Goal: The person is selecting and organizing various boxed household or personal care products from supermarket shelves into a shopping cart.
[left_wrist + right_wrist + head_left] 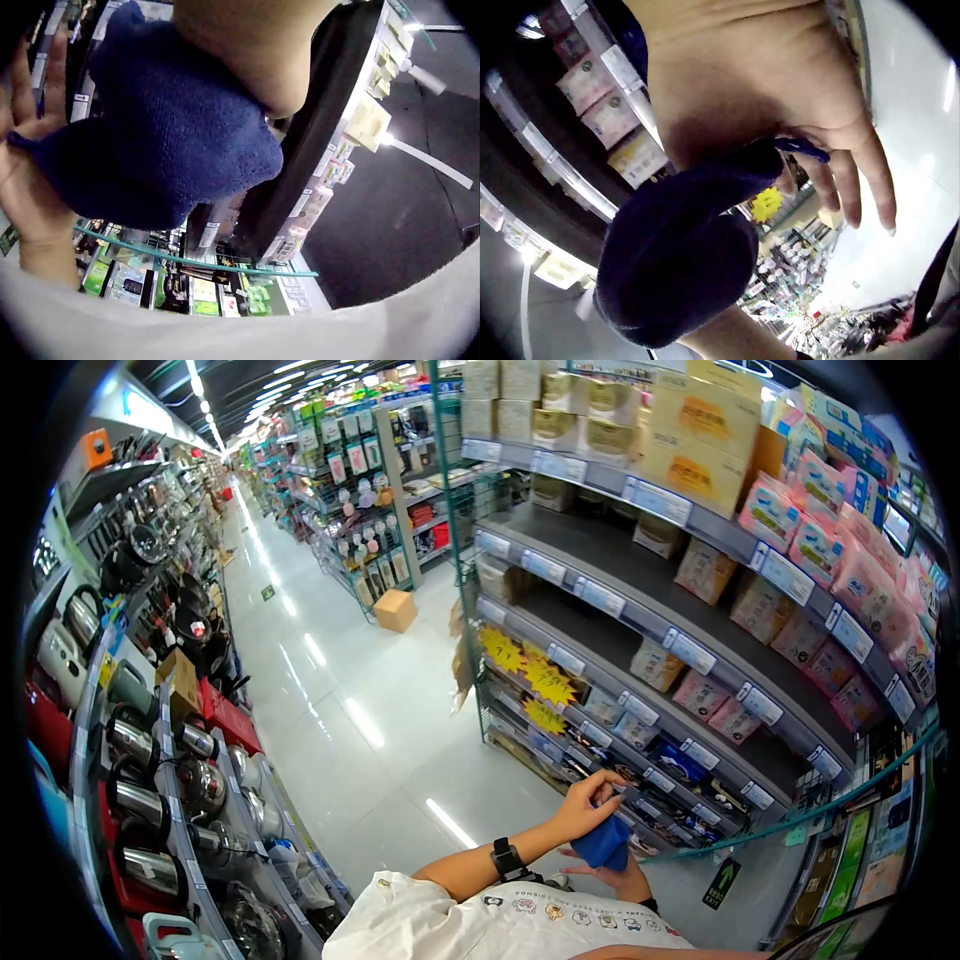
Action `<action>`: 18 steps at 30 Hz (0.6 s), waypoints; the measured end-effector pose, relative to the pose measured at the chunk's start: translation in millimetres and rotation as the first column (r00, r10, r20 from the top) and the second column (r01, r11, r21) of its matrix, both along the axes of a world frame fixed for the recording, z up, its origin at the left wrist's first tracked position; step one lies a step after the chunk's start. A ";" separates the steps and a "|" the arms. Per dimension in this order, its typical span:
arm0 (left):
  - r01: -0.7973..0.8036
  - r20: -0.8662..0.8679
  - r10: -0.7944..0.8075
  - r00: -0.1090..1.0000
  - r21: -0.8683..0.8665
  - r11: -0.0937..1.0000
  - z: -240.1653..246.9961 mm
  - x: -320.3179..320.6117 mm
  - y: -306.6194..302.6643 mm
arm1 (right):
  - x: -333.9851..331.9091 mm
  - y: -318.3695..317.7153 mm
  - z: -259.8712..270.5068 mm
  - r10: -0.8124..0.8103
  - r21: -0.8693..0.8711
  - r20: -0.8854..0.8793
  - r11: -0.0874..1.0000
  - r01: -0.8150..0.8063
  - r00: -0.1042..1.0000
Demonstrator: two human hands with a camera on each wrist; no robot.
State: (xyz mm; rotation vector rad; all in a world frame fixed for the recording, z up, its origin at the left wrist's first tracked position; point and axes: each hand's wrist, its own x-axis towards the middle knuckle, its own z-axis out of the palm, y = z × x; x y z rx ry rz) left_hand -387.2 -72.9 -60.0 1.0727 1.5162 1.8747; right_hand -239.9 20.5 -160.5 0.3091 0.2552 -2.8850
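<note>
A dark blue cloth (602, 844) with a thin loop fills much of the left wrist view, bunched between both hands. My left hand (588, 806), a black watch on its wrist, grips the cloth from above with bent fingers; the cloth (165, 124) hides its fingertips in the left wrist view. Below and behind the cloth is my right hand (622, 878), palm up, its fingers spread. In the right wrist view my right hand (757, 90) has extended fingers, and the loop of the cloth (679, 262) lies against it near the thumb.
A shelf unit (640, 600) with boxes, pink packs and yellow price signs stands right of the aisle. Kettles and pots (140, 800) line the left shelves. A cardboard box (395, 611) sits on the aisle floor (330, 690). A curved green rail (800, 815) runs at the right.
</note>
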 end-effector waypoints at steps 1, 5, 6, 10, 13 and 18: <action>0.005 0.019 -0.005 1.000 0.030 1.000 -6.4 -6.3 -10.1 | -11.2 -15.2 -0.1 0.071 0.009 0.041 0.997 -0.071 0.997; 0.029 0.154 -0.031 0.988 0.015 0.999 -5.9 -22.9 -72.5 | -33.7 -78.8 -7.5 0.192 0.236 0.050 0.951 -0.198 0.980; 0.036 0.113 -0.031 0.993 -0.045 0.998 -7.8 -24.9 -91.6 | -38.7 -95.0 -9.9 0.183 0.279 0.060 0.941 -0.193 0.981; 0.002 -0.032 -0.009 0.999 -0.218 0.976 -43.9 -33.6 -143.7 | -50.8 -144.8 -8.8 0.070 0.366 0.126 0.924 -0.112 0.990; -0.028 -0.061 0.010 0.998 -0.305 0.952 -60.4 -38.4 -169.8 | -47.0 -170.6 -1.2 -0.054 0.395 0.175 0.919 -0.020 0.983; 0.073 -0.169 -0.150 0.974 -0.392 0.917 -58.6 -24.7 -174.5 | -29.3 -199.9 -0.7 -0.300 0.579 0.117 0.795 0.180 0.947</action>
